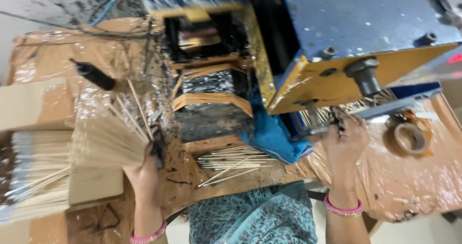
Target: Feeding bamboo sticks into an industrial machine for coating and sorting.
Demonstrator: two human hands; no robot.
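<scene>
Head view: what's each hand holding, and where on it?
Left hand grips a fanned bundle of thin sticks at its near end. Right hand is at the machine's stick tray; hold unclear.

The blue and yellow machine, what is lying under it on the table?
Under the machine lie a blue cloth and loose thin sticks on the brown-covered table. Its body hides whatever lies further beneath.

Worktable [414, 186]: machine [308, 41] at the far middle and right. Cloth [272, 135] tucked under the machine's near edge. Loose sticks [231, 159] on the table just before the machine, left of the cloth. Tape roll [408, 138] at right, beside the right hand [344, 138], which reaches under the machine's right end. Bundle of sticks [108, 138] at left, in the left hand [144, 171]; stacked sticks [33, 176] further left. Dark handle [94, 74] behind the bundle.
</scene>
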